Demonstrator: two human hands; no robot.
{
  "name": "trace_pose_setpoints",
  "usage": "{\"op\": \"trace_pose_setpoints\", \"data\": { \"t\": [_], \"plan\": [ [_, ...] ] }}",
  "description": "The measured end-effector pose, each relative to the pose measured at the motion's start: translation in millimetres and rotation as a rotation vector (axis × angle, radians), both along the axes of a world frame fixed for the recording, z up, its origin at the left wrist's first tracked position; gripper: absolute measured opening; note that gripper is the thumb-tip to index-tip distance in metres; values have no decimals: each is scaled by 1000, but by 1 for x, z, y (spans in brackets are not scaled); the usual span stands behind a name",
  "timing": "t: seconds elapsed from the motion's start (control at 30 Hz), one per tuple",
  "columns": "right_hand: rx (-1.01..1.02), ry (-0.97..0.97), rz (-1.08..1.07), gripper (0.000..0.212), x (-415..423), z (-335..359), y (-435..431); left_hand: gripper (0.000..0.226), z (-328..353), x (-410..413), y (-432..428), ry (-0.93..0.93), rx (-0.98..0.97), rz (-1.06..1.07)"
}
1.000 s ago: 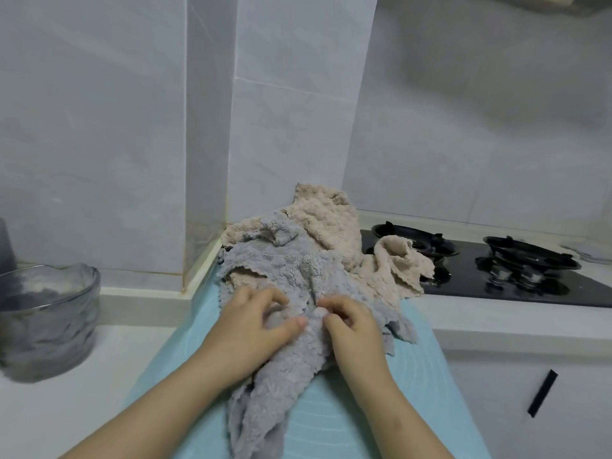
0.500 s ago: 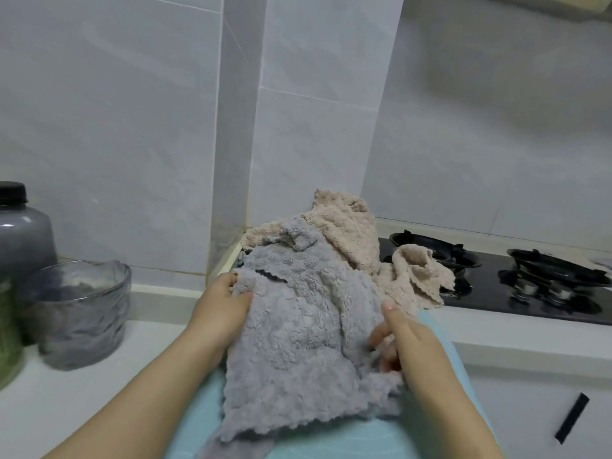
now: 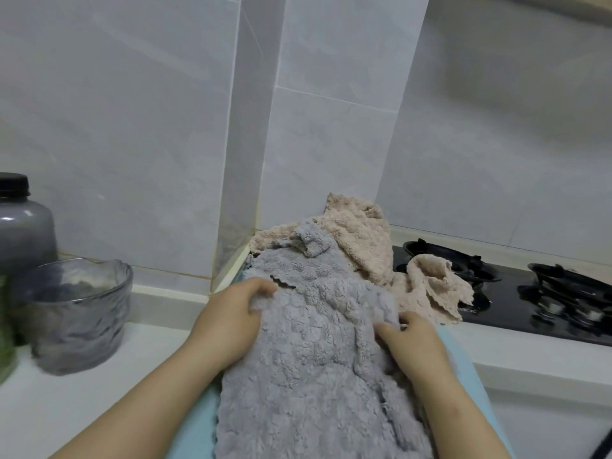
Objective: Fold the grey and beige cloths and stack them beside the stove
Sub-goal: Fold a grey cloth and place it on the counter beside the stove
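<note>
The step in hand appears to be the opening one: spreading the grey cloth (image 3: 314, 342) flat so it can take its first fold. It lies just to the left of the stove (image 3: 530, 293), on a pale blue mat (image 3: 195, 425) that covers the counter (image 3: 66, 392) there, and it runs from the wall end of the mat toward the person. The beige cloth (image 3: 357, 233) is bunched in a heap at the stove's back left corner, partly under the grey one, with one flap draped over the stove's black top. It looks untouched, so most of the task seems to remain.

The left hand (image 3: 228, 319) sits at the cloth's edge farther from the stove, fingers curled over and gripping the scalloped hem. The right hand (image 3: 410, 342) is at the edge nearer the stove, thumb on top and fingers tucked around a fold, pinching it. Both forearms reach forward, palms down and wrists low.

The next move likely calls for pulling the two edges apart until the creases go, then bringing one edge over to meet the other squarely. The thick pile may bunch or slide on the mat.
</note>
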State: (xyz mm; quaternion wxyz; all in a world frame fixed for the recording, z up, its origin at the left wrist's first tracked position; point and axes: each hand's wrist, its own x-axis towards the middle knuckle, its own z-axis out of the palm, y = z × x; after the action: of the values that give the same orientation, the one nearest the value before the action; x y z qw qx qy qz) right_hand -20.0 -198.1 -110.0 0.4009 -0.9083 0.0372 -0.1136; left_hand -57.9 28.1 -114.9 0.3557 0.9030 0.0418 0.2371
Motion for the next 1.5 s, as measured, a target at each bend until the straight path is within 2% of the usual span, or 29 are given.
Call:
{"op": "trace_pose_setpoints", "data": {
  "t": [0.07,0.2,0.27,0.3,0.4,0.47,0.5,0.57,0.6,0.63,0.73,0.8,0.87,0.9,0.97,1.07,1.13,1.23,1.3,1.37,1.43,1.5],
  "plan": [
    [50,-117,-15,13,-3,9,-10,46,5,-2,0,-74,16,-13],
    [266,-418,-117,14,-16,26,-19,44,12,-5,0,-380,73,-29],
    [289,-457,-189,8,-15,24,-20,44,7,-1,2,-397,106,-32],
    [240,-432,-219,6,-12,20,-21,47,0,2,3,-340,158,-44],
    [-125,-180,-235,46,-7,3,-22,61,-15,6,-1,-27,356,-52],
    [-257,-153,-244,55,-9,3,-21,60,-12,3,-4,27,371,3],
    [-232,-221,-247,49,-13,8,-19,52,-7,-1,-5,-4,350,39],
    [-110,-367,-160,23,-27,20,-17,24,4,-11,-9,-70,302,33],
    [-53,-379,-76,10,-35,24,-17,16,10,-16,-10,-85,287,-29],
    [-28,-340,9,6,-42,25,-18,19,14,-21,-12,-61,268,-104],
    [-132,-162,172,12,-67,13,-31,17,22,-37,-20,150,238,-344],
    [-193,-107,177,12,-82,-2,-45,16,20,-44,-22,258,223,-444],
    [-201,-119,148,9,-95,-17,-57,12,17,-55,-21,310,104,-494],
    [-204,-115,143,8,-100,-22,-60,16,13,-60,-17,323,41,-515],
    [-228,-82,164,23,-107,-26,-58,41,5,-73,-6,345,-33,-581],
    [-324,-78,203,38,-112,-24,-53,79,-4,-100,8,424,44,-701],
    [-202,-134,219,34,-114,-22,-53,83,-11,-112,10,401,135,-670],
    [22,-201,215,25,-119,-19,-58,41,-17,-117,5,150,100,-532],
    [154,-222,197,23,-124,-16,-62,47,-15,-121,3,-14,112,-438],
    [259,-177,176,22,-128,-15,-70,57,-9,-126,7,-118,206,-403],
    [365,-57,195,16,-136,-9,-79,66,4,-135,12,-116,334,-417],
    [401,79,266,11,-146,2,-89,60,17,-143,17,8,432,-477]
  ]
}}
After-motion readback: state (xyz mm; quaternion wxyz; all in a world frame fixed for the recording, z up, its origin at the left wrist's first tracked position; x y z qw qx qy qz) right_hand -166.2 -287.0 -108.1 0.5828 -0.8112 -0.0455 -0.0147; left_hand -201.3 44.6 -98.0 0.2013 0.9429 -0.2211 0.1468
